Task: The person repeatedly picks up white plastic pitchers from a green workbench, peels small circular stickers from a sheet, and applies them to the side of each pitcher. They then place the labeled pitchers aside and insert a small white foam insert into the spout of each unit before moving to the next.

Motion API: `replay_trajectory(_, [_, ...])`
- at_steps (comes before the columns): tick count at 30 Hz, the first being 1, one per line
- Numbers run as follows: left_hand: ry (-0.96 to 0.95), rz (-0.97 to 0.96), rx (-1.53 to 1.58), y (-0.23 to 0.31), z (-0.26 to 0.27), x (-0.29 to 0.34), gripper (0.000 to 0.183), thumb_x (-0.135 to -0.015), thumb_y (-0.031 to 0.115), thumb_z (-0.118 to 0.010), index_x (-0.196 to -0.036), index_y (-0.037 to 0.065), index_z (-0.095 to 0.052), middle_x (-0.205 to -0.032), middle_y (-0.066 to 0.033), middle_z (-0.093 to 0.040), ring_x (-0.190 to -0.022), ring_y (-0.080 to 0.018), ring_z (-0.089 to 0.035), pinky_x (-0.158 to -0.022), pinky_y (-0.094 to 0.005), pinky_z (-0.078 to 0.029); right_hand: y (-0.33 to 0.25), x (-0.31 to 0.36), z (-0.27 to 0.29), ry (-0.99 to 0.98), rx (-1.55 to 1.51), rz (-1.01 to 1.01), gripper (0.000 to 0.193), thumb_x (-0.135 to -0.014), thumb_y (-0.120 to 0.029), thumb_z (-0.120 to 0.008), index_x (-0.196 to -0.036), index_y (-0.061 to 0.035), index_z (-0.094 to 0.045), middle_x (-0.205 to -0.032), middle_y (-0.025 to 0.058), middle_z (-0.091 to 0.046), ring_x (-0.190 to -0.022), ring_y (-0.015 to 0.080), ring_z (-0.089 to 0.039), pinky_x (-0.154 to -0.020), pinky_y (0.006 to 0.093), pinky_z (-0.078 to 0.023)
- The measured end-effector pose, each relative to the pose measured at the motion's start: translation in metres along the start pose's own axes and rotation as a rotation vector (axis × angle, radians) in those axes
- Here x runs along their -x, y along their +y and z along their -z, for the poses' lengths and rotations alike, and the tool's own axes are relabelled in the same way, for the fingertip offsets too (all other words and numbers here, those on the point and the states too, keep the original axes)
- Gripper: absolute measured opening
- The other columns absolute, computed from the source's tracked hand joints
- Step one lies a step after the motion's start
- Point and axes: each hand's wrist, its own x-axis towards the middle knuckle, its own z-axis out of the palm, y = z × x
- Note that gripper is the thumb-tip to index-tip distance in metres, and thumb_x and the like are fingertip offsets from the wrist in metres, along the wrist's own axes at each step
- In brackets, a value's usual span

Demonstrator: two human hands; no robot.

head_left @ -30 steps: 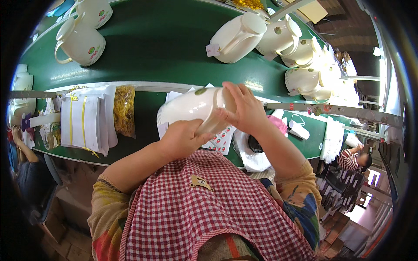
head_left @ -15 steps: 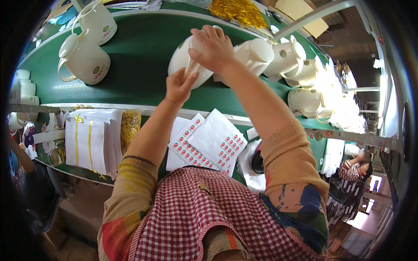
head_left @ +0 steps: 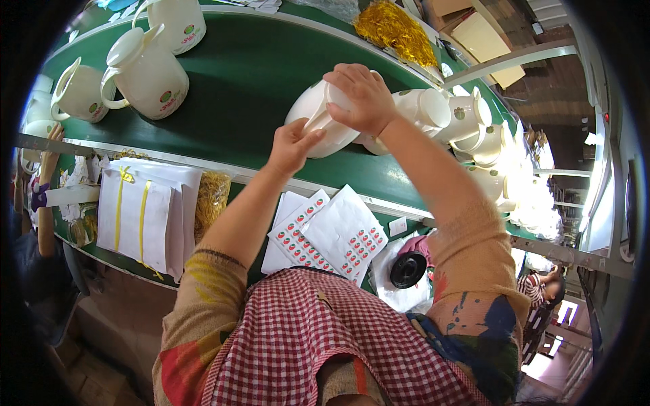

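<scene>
A white plastic jug is tilted between my hands above the green belt. My left hand closes with thumb and fingers on its near side, at what looks like the handle. My right hand wraps over the jug's upper right part, hiding much of it. Beside my right hand stands another white jug with a lid, one of several in a row running to the right. On the left of the belt are a lidded white jug with a red and green print, a second jug behind it, and a smaller one.
Sticker sheets lie below the belt's near rail, with a black round lid on a plastic bag. White sheets tied with yellow ribbon stand left. Gold tinsel lies beyond the belt. A co-worker's hand is at the left edge.
My view has shifted slightly; both hands still hold the jug. A smaller jug now stands on the belt at the left, and a co-worker's arm has risen near it.
</scene>
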Motion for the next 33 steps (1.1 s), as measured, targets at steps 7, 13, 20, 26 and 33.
replay_trajectory(7, [-0.144,0.134,-0.036,-0.008,-0.005,0.020,0.041,-0.088,0.033,-0.070,-0.104,-0.004,-0.066,-0.081,-0.0015,-0.063,-0.074,-0.0088,-0.057,-0.063,-0.0259,-0.045,-0.026,0.007,-0.006,0.098,0.000,-0.167,0.048,-0.074,-0.038,-0.067,-0.118,-0.0179,-0.060,-0.123,0.0050,-0.055,-0.117,0.0280,-0.050,-0.092,0.0490,-0.040])
replay_trajectory(13, [-0.055,0.017,0.026,-0.028,-0.005,0.019,0.041,-0.087,0.035,-0.071,-0.100,-0.003,-0.066,-0.074,0.0023,-0.058,-0.064,-0.0064,-0.051,-0.057,-0.0237,-0.041,-0.011,0.018,0.001,0.070,-0.032,0.054,0.049,-0.078,-0.039,-0.065,-0.122,-0.0184,-0.058,-0.127,0.0091,-0.053,-0.120,0.0315,-0.048,-0.094,0.0498,-0.040])
replay_trajectory(20, [0.047,0.071,-0.433,0.003,-0.010,0.030,0.041,-0.079,0.044,-0.071,-0.086,0.005,-0.062,-0.077,-0.0162,-0.064,-0.068,-0.0334,-0.061,-0.066,-0.0412,-0.048,-0.042,0.016,-0.008,0.116,0.093,-0.320,0.052,-0.077,-0.040,-0.069,-0.123,-0.0172,-0.059,-0.127,0.0049,-0.052,-0.118,0.0311,-0.048,-0.092,0.0508,-0.039])
replay_trajectory(26, [0.789,-0.495,-0.613,0.119,0.183,-0.027,0.056,-0.073,0.015,-0.072,-0.121,0.002,-0.046,-0.115,-0.0149,-0.050,-0.109,-0.0290,-0.049,-0.096,-0.0409,-0.040,-0.027,0.072,0.046,0.268,-0.358,-0.305,0.045,-0.088,-0.026,-0.062,-0.129,-0.0064,-0.055,-0.139,0.0141,-0.047,-0.129,0.0296,-0.043,-0.107,0.0432,-0.032])
replay_trajectory(33, [0.529,-0.019,-0.642,0.176,0.376,-0.069,0.051,-0.075,0.011,-0.073,-0.121,0.000,-0.053,-0.109,-0.0074,-0.059,-0.091,-0.0141,-0.055,-0.086,-0.0288,-0.045,-0.098,0.152,0.042,0.144,-0.713,-0.668,0.015,-0.090,-0.007,-0.061,-0.101,-0.0019,-0.069,-0.092,0.0078,-0.071,-0.083,0.0152,-0.064,-0.078,0.0283,-0.050])
